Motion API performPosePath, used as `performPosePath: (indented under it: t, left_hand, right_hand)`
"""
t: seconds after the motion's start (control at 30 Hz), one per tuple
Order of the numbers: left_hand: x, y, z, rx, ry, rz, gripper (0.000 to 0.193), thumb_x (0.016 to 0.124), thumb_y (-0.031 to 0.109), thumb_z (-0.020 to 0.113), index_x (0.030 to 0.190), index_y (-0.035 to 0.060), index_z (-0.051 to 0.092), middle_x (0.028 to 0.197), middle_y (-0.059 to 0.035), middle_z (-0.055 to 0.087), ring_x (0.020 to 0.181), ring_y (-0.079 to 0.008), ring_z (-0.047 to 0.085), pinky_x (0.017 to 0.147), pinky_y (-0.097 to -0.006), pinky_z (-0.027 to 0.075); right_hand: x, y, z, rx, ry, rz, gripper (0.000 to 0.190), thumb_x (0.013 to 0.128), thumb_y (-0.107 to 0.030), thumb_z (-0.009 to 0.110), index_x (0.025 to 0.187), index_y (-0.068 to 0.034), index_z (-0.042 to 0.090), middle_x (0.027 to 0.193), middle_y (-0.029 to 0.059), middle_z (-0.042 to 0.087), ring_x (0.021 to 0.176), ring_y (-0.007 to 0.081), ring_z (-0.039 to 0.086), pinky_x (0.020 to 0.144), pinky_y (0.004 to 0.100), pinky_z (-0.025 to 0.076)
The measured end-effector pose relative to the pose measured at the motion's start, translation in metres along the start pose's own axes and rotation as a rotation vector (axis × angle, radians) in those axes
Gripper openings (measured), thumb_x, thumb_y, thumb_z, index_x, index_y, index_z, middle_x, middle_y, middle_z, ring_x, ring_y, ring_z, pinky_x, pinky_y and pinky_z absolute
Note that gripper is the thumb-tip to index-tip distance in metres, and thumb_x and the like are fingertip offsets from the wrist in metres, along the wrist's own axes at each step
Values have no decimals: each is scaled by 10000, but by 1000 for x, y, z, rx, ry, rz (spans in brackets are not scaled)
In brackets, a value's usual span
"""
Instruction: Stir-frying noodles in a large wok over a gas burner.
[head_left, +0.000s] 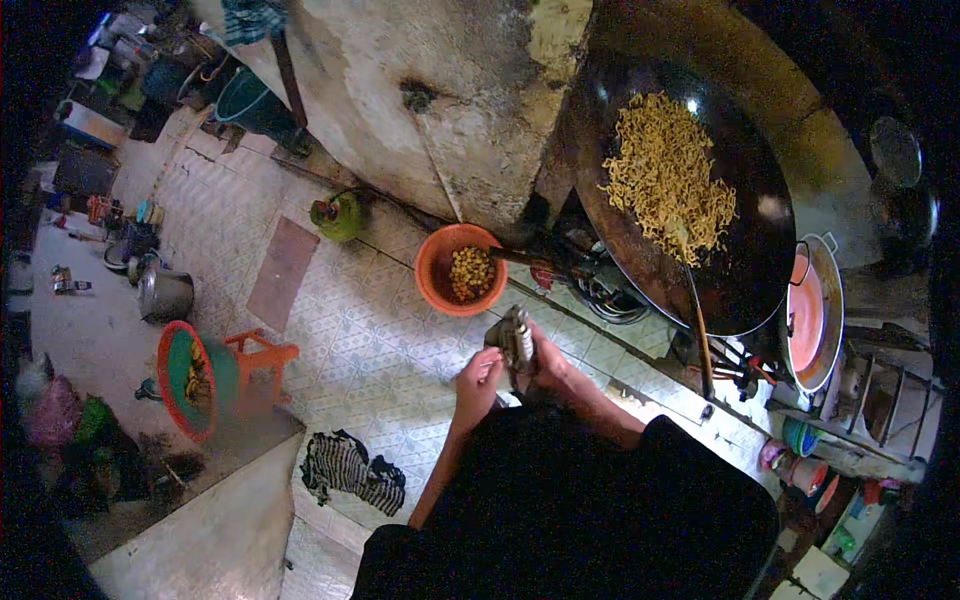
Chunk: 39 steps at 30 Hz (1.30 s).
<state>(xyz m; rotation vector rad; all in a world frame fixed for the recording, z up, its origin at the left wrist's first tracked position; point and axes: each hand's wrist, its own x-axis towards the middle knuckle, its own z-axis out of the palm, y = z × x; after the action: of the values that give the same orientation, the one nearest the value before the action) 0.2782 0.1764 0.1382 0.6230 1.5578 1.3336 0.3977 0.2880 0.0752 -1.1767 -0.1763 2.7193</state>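
My right hand (551, 356) grips a grey metal device (519, 341) with a ribbed silver part, held upright before my chest; its exact kind is hard to make out. Close by on its left side, my left hand (480, 371) has its fingers curled; whether they pinch a part of it cannot be told. Just beyond both hands, an orange plastic bucket (427, 281) stands on the tiled floor with yellowish round food pieces (472, 274) inside. A big dark wok (757, 262) to the right holds fried noodles (667, 172), with a wooden-handled ladle (701, 337) resting in it.
Beside the wok is a metal basin (832, 300) with pink contents. A plastered block (465, 67) rises ahead. On the left stand an orange stool (262, 352), a green basket with an orange rim (214, 375) and a metal pot (165, 292). A striped cloth (352, 469) lies on the floor.
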Motion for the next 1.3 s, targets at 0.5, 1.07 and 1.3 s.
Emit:
performPosePath:
  t: [0.5, 1.07, 1.3]
  left_hand:
    - [43, 104, -21, 375, 294, 542, 293, 782, 123, 659, 1015, -5, 536, 877, -136, 600, 829, -203, 599, 710, -316, 485]
    - [1, 130, -50, -483, -62, 203, 389, 869, 108, 532, 1239, 90, 413, 1193, -59, 496, 1032, -203, 554, 734, -416, 538]
    - [-1, 98, -50, -263, 142, 381, 341, 769, -24, 594, 1084, 56, 492, 1076, -62, 519, 1046, -173, 483, 888, -282, 392]
  right_hand:
    - [-88, -40, 137, -714, -62, -673, 516, 850, -229, 628, 1298, -87, 415, 1152, 35, 564, 1022, 154, 527, 896, 331, 440]
    - [-56, -36, 161, -180, -502, -355, 407, 836, -234, 436, 1185, -32, 492, 1191, 102, 544, 1062, 264, 533, 921, 423, 414]
    - [0, 12, 135, -939, -441, -663, 435, 914, -276, 396, 1308, -90, 386, 1350, 73, 412, 1208, 236, 416, 1050, 386, 306]
